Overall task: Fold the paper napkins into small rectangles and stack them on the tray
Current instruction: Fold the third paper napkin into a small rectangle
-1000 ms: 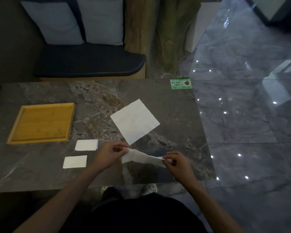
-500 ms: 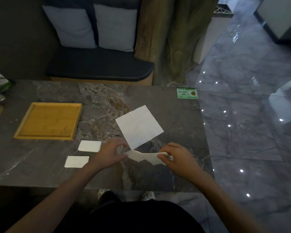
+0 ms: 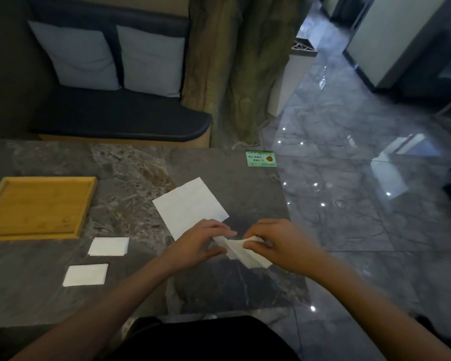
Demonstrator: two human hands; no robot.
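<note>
Now both hands' fingers (image 3: 253,245) pinching half-folded napkin (image 3: 242,252), tray (image 3: 34,207) bare

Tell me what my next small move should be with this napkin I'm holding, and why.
Probably lay it down and press the fold flat. Both the left hand and right hand pinch the half-folded napkin, which looks loose and crumpled, unlike the two flat folded rectangles beside the tray.
</note>
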